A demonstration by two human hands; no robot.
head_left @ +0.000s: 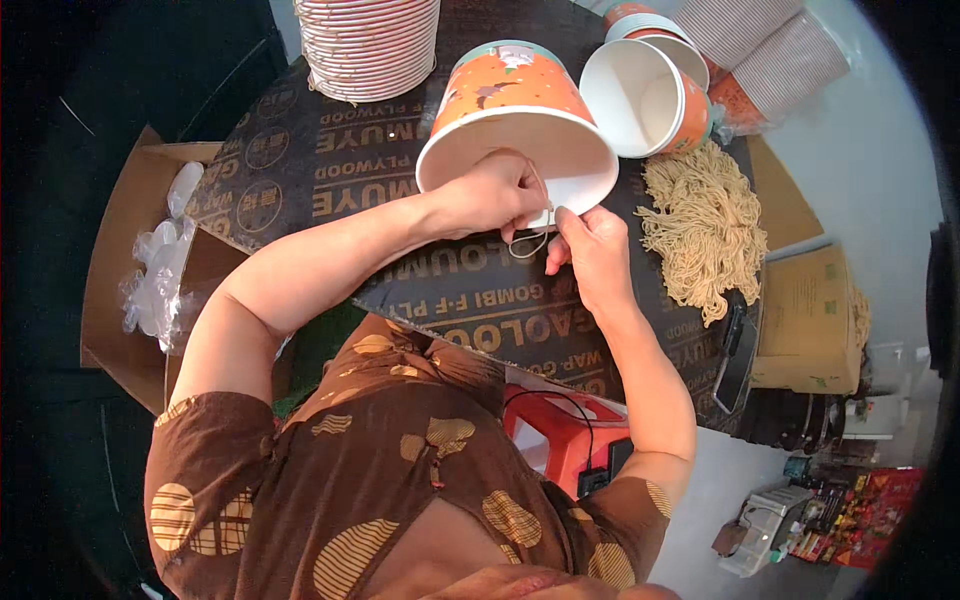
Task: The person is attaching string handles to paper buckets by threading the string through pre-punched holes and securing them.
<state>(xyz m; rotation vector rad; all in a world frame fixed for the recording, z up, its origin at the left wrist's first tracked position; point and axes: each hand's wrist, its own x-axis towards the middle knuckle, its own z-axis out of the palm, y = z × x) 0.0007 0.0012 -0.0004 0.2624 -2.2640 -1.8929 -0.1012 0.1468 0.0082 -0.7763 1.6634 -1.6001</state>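
A large orange paper bucket (pixel 512 92) with a white rim lies on its side on the dark plywood table, its mouth turned toward me. My left hand (pixel 500 190) is at the mouth, fingers closed on a thin pale cord (pixel 527 256). Close to it on the right, my right hand (pixel 598 245) pinches the cord with thumb and forefinger at the lower rim. A small loop of the cord hangs below the rim between both hands. The inner side of the bucket is partly hidden behind my left hand.
Nested paper buckets (pixel 640 97) lie at the back right, near stacks of white-rimmed ones (pixel 790 65). Another tall stack (pixel 368 48) stands at the back left. A heap of cords (pixel 705 230) and a phone (pixel 735 360) lie right. Cardboard boxes (pixel 805 320) flank the table.
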